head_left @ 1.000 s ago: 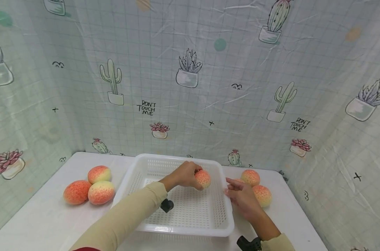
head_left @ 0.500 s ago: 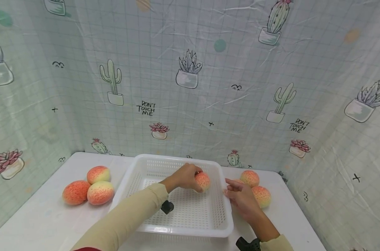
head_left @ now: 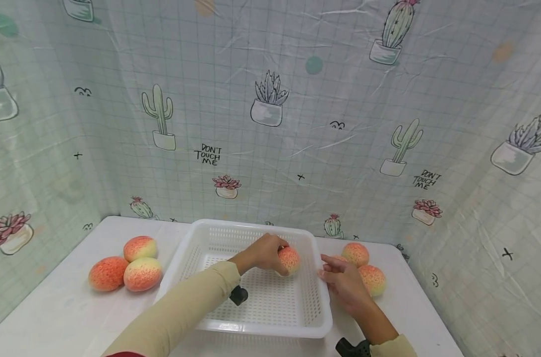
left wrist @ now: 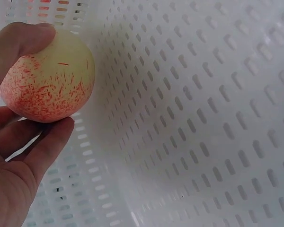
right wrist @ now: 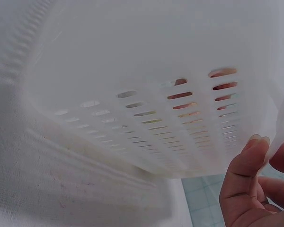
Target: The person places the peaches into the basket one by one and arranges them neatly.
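Observation:
My left hand (head_left: 265, 252) reaches into a white perforated plastic basket (head_left: 234, 327) and grips a round yellow peach (head_left: 290, 261) with red speckles. In the left wrist view, the thumb lies over the top of the peach (left wrist: 57, 80) and fingers support it from below, close to the basket's perforated wall (left wrist: 180, 109). Outside the basket's right side, my right hand (head_left: 348, 287) pinches the rim. The right wrist view shows the thumb and a finger (right wrist: 248, 175) on either side of that rim, beside the slotted outer wall (right wrist: 132, 47).
Three red-and-yellow fruits (head_left: 143, 273) sit together on the white table (head_left: 51, 317) left of the basket. Several speckled peaches (head_left: 373, 280) lie to its right, one partly hidden by my right hand. A cactus-print curtain (head_left: 234, 99) encloses the back and sides.
The peach in my left hand has dropped very slightly inside the basket. My right hand stays at the rim.

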A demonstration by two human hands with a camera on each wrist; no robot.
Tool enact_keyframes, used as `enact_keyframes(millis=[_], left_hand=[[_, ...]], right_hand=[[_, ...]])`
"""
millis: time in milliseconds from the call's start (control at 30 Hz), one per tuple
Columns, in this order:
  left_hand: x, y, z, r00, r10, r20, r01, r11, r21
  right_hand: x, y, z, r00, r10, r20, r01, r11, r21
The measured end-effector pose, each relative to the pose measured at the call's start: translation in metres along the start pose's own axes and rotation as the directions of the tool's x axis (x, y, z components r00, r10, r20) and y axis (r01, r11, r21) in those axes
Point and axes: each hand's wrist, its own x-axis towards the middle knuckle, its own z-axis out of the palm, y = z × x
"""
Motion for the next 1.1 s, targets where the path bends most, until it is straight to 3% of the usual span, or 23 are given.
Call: enact_keyframes(millis=[300,633,867,1100], left_hand=[[-0.007,-0.002,0.005,1.000,-0.012,0.019,0.012,1.000,-0.019],[-0.020,-0.002,-0.006,0.995,-0.096,0.029,0.096,0.995,-0.008],[-0.031,-0.010,-0.032,0.990,-0.132,0.051,0.136,0.987,-0.080],[-0.040,-0.010,-0.068,0.993,-0.110,0.045,0.116,0.979,-0.168]], right_hand=[[0.000,0.001,0.006,1.000,0.003,0.009,-0.003,1.000,-0.003],[0.000,0.000,0.013,0.999,0.014,0.030,-0.014,1.000,-0.009],[0.001,-0.003,0.013,0.999,0.015,0.051,-0.014,1.000,-0.027],[-0.002,-0.004,0.000,0.999,0.018,0.048,-0.016,0.999,-0.047]])
